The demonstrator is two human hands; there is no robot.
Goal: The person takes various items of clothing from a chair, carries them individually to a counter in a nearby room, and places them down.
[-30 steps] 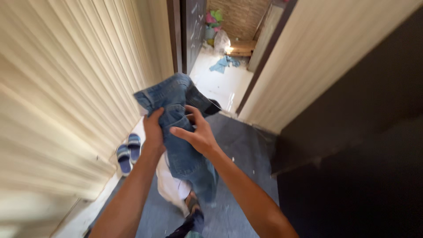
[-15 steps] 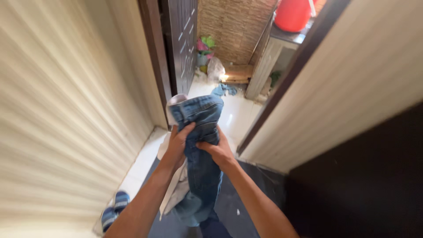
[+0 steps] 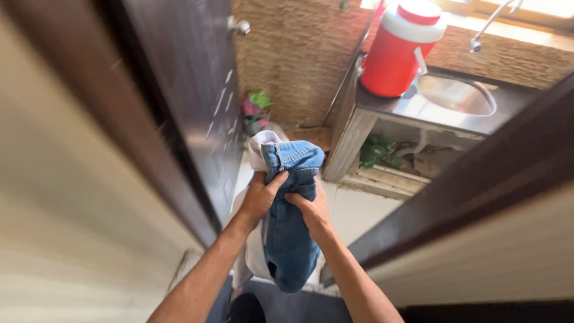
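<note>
Both hands, left (image 3: 258, 200) and right (image 3: 312, 209), close tightly on bunched jeans (image 3: 289, 221), keeping them gathered, left of the sink (image 3: 455, 96).

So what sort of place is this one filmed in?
Probably a home, at the doorway into a small kitchen or wash area: a steel sink with a tap, a red water cooler jug on the counter, and stone-tiled walls. Both hands hold blue jeans.

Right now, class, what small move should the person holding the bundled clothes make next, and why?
Probably step on through the doorway: both the left hand and right hand already grip the blue jeans and white cloth firmly, and the dark door stands open.
</note>
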